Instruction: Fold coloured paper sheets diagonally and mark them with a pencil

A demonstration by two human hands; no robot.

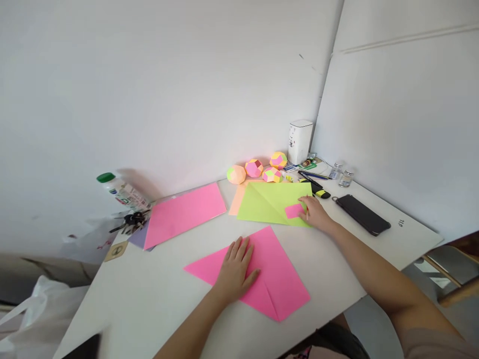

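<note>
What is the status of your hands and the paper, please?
Left hand flat on folded pink sheet. Right hand touching small pink piece on green sheet. Phone alongside.

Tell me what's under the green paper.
An orange sheet peeks out at the green paper's left edge; how far it runs underneath is hidden.

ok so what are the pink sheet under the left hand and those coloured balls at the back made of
The pink sheet: thin matte paper, by its sharp crease and flat lie under the left hand. The coloured balls: apparently folded paper, with flat facets in pink, green and orange; too small to be sure.
</note>
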